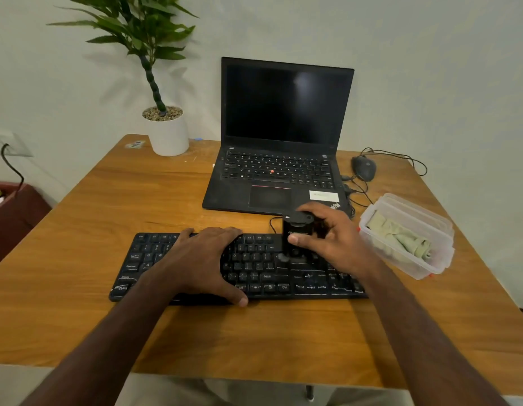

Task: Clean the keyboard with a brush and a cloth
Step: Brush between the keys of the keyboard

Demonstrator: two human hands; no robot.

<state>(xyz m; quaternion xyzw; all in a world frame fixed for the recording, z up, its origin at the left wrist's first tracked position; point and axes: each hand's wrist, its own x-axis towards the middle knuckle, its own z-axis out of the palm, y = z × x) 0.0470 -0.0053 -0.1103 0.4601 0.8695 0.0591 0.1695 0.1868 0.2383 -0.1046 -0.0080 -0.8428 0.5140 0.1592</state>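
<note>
The wooden tabletop (pixel 113 200) fills most of the view and stands against a pale wall. At its far edge an open black laptop (pixel 280 136) shows a dark screen, and to its left a potted plant (pixel 166 124) stands in a white pot at the far left corner. The black keyboard (pixel 313 276), the thing being cleaned, lies across the near middle of the tabletop, just in front of the laptop, with its cable looping off its far edge. At the right edge of the tabletop sits 1 clear plastic container (pixel 412 212) holding a crumpled pale green cloth (pixel 401 238). The left hand (pixel 204 259) lies flat on the left half of the keyboard, fingers spread and straight over the far edge and the thumb at the near edge, pressing it down. The right hand (pixel 333 238) is above the right half of the keyboard, its thumb and fingers curled round a black brush (pixel 295 232) held upright, the lower end down on the keys. A dark mouse (pixel 364 168) with a tangled cable rests right of the laptop.
</note>
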